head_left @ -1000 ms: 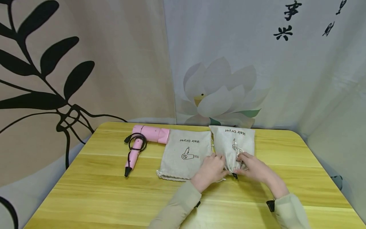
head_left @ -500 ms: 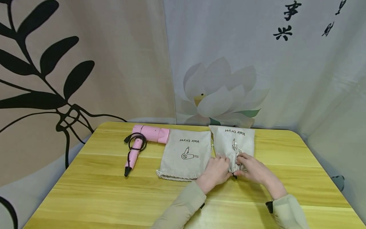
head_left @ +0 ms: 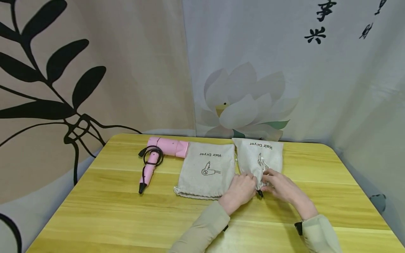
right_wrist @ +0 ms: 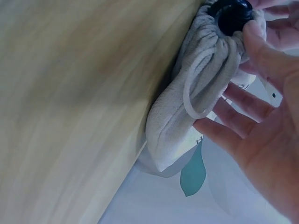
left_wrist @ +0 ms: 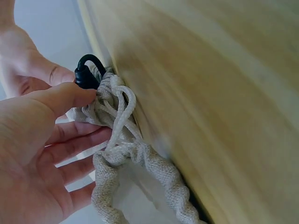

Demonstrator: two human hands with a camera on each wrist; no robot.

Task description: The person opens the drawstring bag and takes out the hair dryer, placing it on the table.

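Left hand (head_left: 240, 190) shifted rightward; it and right hand (head_left: 282, 187) pinch gathered bag (head_left: 255, 158); right table edge (head_left: 351, 184) well apart.

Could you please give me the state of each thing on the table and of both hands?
Pink L-shaped hair dryer: outside both bags.
Thin black cord: coiled against the handle.
Flat beige cloth drawstring bag: mouth spread wide.
Bulging beige cloth drawstring bag: mouth gathered, black end poking out.
Left hand: fingers pinching the gathered mouth.
Right hand: fingers likewise pinching.
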